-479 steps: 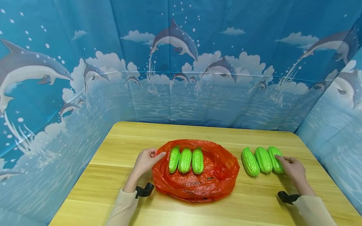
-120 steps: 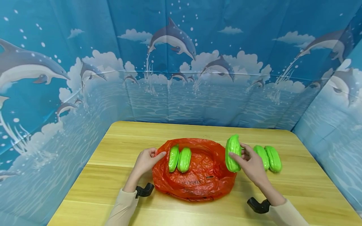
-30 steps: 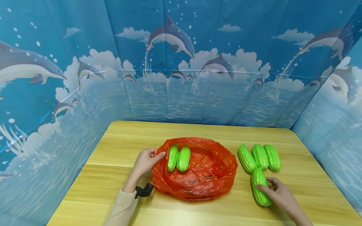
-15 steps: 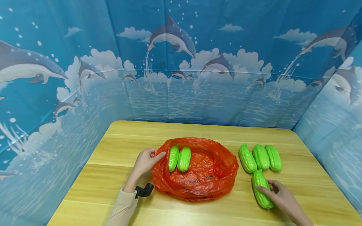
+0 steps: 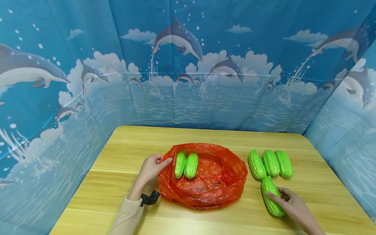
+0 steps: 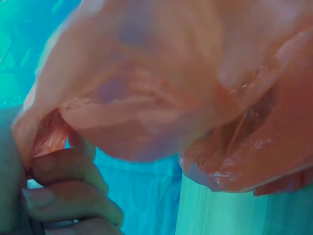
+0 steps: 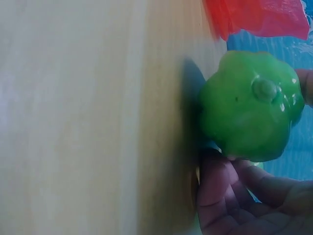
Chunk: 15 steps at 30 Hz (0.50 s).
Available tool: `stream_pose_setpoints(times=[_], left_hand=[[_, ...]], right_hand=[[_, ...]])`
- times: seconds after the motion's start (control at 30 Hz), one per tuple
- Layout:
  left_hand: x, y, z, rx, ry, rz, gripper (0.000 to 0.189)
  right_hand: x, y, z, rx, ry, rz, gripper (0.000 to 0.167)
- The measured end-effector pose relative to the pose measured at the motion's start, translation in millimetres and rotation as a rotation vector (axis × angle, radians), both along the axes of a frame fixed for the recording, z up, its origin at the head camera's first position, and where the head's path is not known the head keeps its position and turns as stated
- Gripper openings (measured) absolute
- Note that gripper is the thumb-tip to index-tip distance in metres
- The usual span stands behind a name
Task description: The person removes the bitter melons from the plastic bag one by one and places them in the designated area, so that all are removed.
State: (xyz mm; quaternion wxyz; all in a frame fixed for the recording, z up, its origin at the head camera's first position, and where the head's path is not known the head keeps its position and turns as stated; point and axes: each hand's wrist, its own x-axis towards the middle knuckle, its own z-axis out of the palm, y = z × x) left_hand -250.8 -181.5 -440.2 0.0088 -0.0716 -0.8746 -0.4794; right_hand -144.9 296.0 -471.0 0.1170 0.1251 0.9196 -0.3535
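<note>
My left hand [image 5: 152, 168] pinches the left rim of an opened red plastic bag [image 5: 205, 197]; the left wrist view shows curled fingers [image 6: 73, 196] at the gathered plastic. Inside the bag, two glossy green bitter melons [image 5: 191, 165] lie side by side at the left. On the right of the table, my right hand [image 5: 293, 204] grips another bitter melon [image 5: 271, 197] between thumb and fingers. Seen end-on in the right wrist view, that bitter melon [image 7: 249, 107] is close to the tabletop; whether it touches is unclear. Its far tip meets or nearly meets a row of three bitter melons [image 5: 271, 163].
A light wooden table [image 5: 117, 189] carries everything. A blue curtain printed with dolphins [image 5: 188, 104] hangs behind it and along the sides. A black wrist mount [image 5: 150, 198] sits beneath my left wrist.
Sixteen seconds ago three bitter melons lay in the bag; now two do. My right hand carried one from above the bag's right side to the front right. The last half second shows almost no motion.
</note>
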Motion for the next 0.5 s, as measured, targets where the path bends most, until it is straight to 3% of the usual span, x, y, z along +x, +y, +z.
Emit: stream_pose_setpoints(times=[0.5], left_hand=[[-0.5, -0.9, -0.6, 0.007, 0.000, 0.000, 0.045]], right_hand=[[0.9, 1.5, -1.0, -0.019, -0.019, 0.007, 0.087]])
